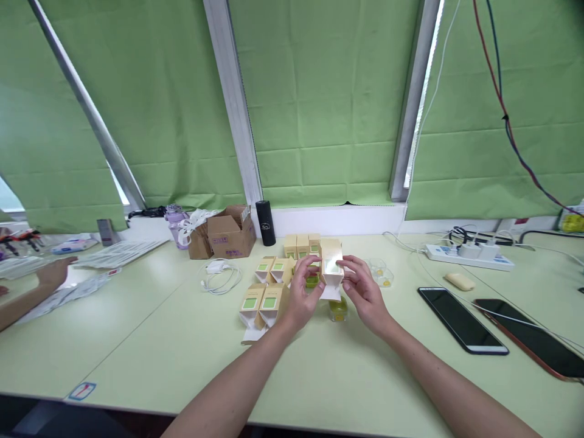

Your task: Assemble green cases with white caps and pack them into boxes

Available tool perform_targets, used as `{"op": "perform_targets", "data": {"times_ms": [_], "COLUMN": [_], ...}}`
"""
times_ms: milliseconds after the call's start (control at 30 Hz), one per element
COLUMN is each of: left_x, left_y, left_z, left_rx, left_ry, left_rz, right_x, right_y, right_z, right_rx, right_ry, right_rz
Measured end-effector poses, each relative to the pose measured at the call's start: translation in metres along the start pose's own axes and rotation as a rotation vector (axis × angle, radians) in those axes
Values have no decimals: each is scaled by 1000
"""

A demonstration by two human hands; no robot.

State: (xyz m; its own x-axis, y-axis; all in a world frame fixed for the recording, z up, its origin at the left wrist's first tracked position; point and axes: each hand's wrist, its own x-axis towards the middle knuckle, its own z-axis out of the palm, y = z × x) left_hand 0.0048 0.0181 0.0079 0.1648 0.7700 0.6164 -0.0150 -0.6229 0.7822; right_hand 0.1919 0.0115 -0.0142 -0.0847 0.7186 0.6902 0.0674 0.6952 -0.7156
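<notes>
Both my hands hold one small cream carton box point(331, 265) above the pale green table point(150, 340). My left hand point(301, 298) pinches its left side with curled fingers. My right hand point(362, 291) grips its right side, and a white flap hangs open at the bottom. Under the box sit small jars with green content point(338, 309). To the left lie several more cream boxes with green windows point(261, 302), some with open flaps, and a row of upright ones point(302, 246) stands behind.
A brown cardboard box point(229, 233), a black cylinder point(265, 222) and a white cable point(219, 275) lie at the back left. Two phones point(460, 319) and a power strip point(469, 255) are at the right. Another person's hand point(55, 272) rests at the far left.
</notes>
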Motion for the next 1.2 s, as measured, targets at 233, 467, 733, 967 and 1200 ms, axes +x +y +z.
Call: {"op": "perform_targets", "data": {"times_ms": [233, 467, 733, 967, 1200], "left_x": [1, 2, 3, 4, 4], "left_y": [0, 2, 4, 6, 8], "left_z": [-1, -1, 2, 4, 5], "left_rx": [66, 77, 83, 76, 85], "left_ry": [-8, 8, 54, 78, 91], "left_rz": [51, 23, -17, -39, -49], "right_x": [0, 0, -1, -1, -2], "right_y": [0, -1, -5, -6, -7], "right_z": [0, 0, 0, 2, 3], "right_rx": [18, -25, -27, -13, -10], "right_ry": [-16, -25, -11, 2, -1], "right_rz": [1, -7, 17, 31, 28]}}
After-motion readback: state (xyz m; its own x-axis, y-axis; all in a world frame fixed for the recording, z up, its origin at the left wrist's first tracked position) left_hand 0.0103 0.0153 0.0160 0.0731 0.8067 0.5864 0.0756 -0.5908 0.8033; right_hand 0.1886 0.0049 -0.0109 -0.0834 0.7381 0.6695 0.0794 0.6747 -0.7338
